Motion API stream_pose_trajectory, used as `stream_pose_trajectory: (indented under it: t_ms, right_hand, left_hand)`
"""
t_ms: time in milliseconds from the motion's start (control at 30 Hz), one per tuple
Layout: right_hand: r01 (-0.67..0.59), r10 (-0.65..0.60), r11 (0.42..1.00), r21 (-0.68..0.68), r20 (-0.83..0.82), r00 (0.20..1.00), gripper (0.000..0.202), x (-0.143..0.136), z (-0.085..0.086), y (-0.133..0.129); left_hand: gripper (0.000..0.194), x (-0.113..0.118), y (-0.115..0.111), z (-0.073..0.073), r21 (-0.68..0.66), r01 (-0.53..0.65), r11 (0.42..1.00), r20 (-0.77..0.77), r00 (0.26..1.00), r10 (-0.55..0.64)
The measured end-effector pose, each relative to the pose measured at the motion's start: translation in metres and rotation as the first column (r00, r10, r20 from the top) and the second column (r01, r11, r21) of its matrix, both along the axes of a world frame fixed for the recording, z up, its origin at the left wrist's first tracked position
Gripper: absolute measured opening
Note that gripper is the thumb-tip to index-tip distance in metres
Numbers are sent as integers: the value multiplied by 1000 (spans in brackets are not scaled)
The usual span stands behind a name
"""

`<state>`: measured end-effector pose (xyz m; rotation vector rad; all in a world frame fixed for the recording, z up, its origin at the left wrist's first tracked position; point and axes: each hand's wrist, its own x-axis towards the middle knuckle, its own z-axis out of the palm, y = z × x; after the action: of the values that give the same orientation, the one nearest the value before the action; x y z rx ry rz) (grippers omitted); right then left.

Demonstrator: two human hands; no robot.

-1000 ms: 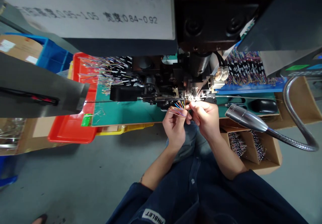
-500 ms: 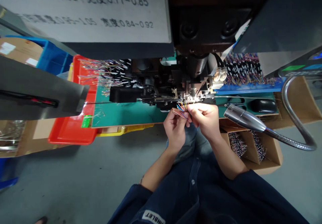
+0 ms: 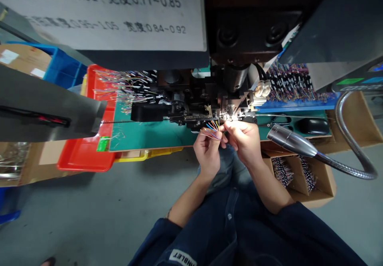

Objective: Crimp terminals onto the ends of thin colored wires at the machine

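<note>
While the left hand [image 3: 208, 148] pinches the coloured wires [image 3: 213, 126] at ten o'clock from the right hand [image 3: 245, 140], whose bunched fingers' hold cannot be determined, loose strands could snag. Fingertips straying into the machine head [image 3: 230, 109] at twelve o'clock could be nipped.
</note>
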<state>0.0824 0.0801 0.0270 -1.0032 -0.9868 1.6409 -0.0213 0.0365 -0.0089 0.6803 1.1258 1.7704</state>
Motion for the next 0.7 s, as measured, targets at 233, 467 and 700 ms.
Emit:
stream_pose_trajectory:
  t_ms: [233, 467, 700]
  right_hand:
    - [24, -23, 1000, -20, 46, 999, 37, -4, 7, 0]
    - [-13, 9, 999, 36, 90, 996, 39, 1, 10, 1]
    - [-50, 32, 993, 109, 160, 987, 32, 6, 16, 0]
  left_hand:
    - [33, 0, 1, 1, -1, -8, 1000, -7, 1000, 8]
    - [32, -2, 0, 1, -1, 9, 1000, -9, 1000, -9]
    - [36, -3, -3, 0, -6, 62, 998, -15, 998, -62]
